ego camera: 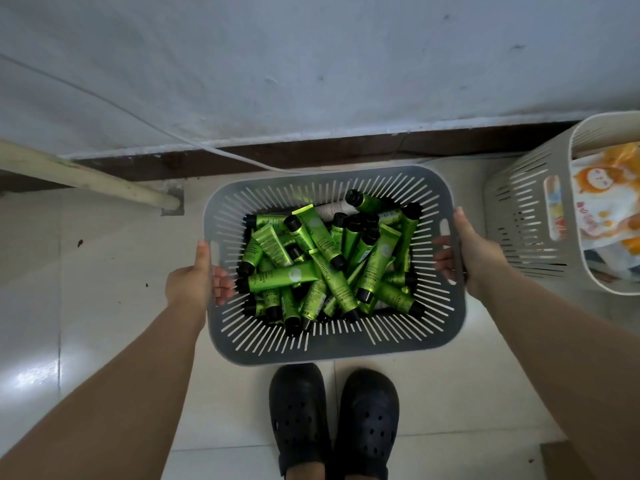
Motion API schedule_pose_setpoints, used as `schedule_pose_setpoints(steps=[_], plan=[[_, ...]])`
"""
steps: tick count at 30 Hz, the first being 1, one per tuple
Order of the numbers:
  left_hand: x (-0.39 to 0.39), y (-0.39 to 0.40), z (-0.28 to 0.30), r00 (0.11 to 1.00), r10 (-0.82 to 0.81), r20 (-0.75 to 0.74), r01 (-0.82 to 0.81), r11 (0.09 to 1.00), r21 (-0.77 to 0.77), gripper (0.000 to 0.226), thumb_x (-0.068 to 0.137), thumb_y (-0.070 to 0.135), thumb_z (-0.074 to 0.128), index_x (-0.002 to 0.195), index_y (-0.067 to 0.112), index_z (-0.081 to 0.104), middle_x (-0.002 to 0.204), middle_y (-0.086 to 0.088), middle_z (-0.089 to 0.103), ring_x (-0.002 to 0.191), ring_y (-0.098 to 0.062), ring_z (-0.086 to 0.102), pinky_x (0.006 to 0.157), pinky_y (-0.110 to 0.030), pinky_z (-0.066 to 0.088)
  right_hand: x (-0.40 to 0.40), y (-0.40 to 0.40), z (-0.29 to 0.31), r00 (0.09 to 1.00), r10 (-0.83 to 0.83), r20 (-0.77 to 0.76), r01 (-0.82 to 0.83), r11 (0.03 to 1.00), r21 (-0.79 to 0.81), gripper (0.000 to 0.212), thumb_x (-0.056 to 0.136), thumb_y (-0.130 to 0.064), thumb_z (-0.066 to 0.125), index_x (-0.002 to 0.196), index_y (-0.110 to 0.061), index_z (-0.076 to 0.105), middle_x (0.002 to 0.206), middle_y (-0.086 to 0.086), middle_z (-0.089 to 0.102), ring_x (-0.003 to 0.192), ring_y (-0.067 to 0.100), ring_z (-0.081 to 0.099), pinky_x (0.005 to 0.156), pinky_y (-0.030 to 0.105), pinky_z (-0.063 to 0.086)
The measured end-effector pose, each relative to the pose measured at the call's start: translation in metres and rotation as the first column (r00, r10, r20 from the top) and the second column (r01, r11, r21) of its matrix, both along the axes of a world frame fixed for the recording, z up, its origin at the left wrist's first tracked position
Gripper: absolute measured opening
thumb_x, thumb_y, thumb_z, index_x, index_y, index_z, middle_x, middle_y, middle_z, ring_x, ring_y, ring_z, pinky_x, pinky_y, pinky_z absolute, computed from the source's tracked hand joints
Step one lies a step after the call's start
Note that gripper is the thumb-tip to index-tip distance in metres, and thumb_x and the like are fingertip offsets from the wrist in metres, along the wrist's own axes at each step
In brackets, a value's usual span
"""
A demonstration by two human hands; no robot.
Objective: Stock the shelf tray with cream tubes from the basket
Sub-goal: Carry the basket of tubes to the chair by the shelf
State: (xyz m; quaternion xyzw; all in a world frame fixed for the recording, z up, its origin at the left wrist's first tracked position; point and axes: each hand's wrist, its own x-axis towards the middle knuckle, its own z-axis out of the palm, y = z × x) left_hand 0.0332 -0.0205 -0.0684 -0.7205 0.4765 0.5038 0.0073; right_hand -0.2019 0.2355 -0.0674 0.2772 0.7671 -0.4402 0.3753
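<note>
So the person is standing over a grey basket (332,344) and gripping it with both hands, one on each short side. The left hand (188,280) is sitting at 9 o'clock with its fingers (221,284) curling over the rim into the basket, and the right hand (474,254) is doing the same at 3 o'clock. The basket is holding a messy pile of green cream tubes (329,261) with black caps, lying every which way. Black clogs (332,420) are showing at 6 o'clock on the tiled floor (104,271). A white basket (530,216) with bright packets is sitting near 2 o'clock, by the wall.
</note>
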Motion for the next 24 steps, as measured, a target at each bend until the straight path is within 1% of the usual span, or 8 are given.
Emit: schedule_pose_setpoints(steps=[2,4,10,14,16,18,22,24], plan=[[0.001,0.003,0.007,1.000,0.018,0.017,-0.018,1.000,0.024,0.065,0.092,0.058,0.040,0.066,0.001,0.057,0.039,-0.005,0.058,0.031,-0.017,0.054,0.052,-0.032,0.046,-0.003,0.002,0.007,0.999,0.014,0.045,-0.014,1.000,0.009,0.060,0.085,-0.061,0.052,0.082,-0.002,0.063,0.066,0.011,0.058,0.052,0.021,0.052,0.053,0.030,0.043],[0.003,0.007,0.018,0.999,0.031,0.016,-0.031,0.998,0.049,0.065,0.092,0.057,0.042,0.066,0.000,0.057,0.035,-0.004,0.056,0.026,-0.014,0.052,0.053,-0.034,0.045,-0.006,0.006,0.018,0.996,0.031,0.089,-0.032,1.000,0.000,0.058,0.087,-0.059,0.050,0.078,-0.003,0.060,0.065,0.012,0.055,0.052,0.022,0.050,0.051,0.029,0.040],[0.019,0.013,0.093,0.999,0.015,0.031,-0.017,0.997,0.071,0.064,0.091,0.057,0.044,0.069,-0.001,0.057,0.051,-0.014,0.060,0.025,-0.015,0.050,0.045,-0.028,0.043,0.008,0.025,0.089,0.980,0.064,0.189,-0.068,0.998,0.013,0.060,0.087,-0.063,0.046,0.072,-0.005,0.057,0.061,0.012,0.052,0.049,0.022,0.047,0.049,0.027,0.038],[0.034,0.021,0.178,1.000,0.005,0.018,-0.006,0.998,0.068,0.061,0.093,0.053,0.044,0.067,-0.002,0.055,0.037,-0.008,0.056,0.023,-0.015,0.047,0.032,-0.017,0.039,0.028,0.034,0.175,0.985,0.051,0.165,-0.058,0.998,0.037,0.057,0.087,-0.059,0.049,0.071,-0.005,0.057,0.058,0.009,0.052,0.045,0.021,0.047,0.046,0.026,0.037],[0.041,0.023,0.228,1.000,-0.012,0.012,0.011,0.998,0.061,0.061,0.092,0.054,0.045,0.069,-0.002,0.058,0.043,-0.010,0.059,0.025,-0.015,0.048,0.038,-0.022,0.044,0.037,0.039,0.223,0.992,0.035,0.120,-0.043,0.997,0.062,0.055,0.087,-0.057,0.052,0.070,-0.005,0.059,0.056,0.009,0.053,0.045,0.022,0.049,0.045,0.026,0.038],[0.047,0.027,0.283,1.000,-0.008,0.009,0.007,0.998,0.057,0.061,0.091,0.054,0.046,0.069,-0.001,0.059,0.038,-0.007,0.058,0.025,-0.014,0.050,0.043,-0.025,0.047,0.046,0.041,0.274,0.995,0.025,0.099,-0.032,0.997,0.073,0.055,0.085,-0.058,0.054,0.069,-0.006,0.060,0.054,0.008,0.055,0.046,0.021,0.051,0.045,0.026,0.039],[0.062,0.032,0.379,0.999,0.037,-0.025,-0.036,0.998,0.047,0.059,0.092,0.054,0.044,0.067,0.002,0.055,0.032,-0.003,0.053,0.023,-0.011,0.048,0.033,-0.016,0.042,0.059,0.042,0.375,0.998,0.023,0.056,-0.026,0.998,0.055,0.054,0.084,-0.058,0.056,0.068,-0.006,0.060,0.053,0.007,0.055,0.043,0.020,0.051,0.044,0.026,0.039],[0.080,0.034,0.416,0.996,0.073,-0.047,-0.070,0.995,0.065,0.060,0.090,0.058,0.045,0.067,0.004,0.055,0.033,-0.002,0.054,0.025,-0.012,0.049,0.042,-0.025,0.046,0.069,0.041,0.417,0.999,0.039,0.028,-0.040,0.999,0.032,0.054,0.083,-0.059,0.056,0.066,-0.008,0.060,0.051,0.006,0.054,0.042,0.019,0.051,0.045,0.027,0.039]])
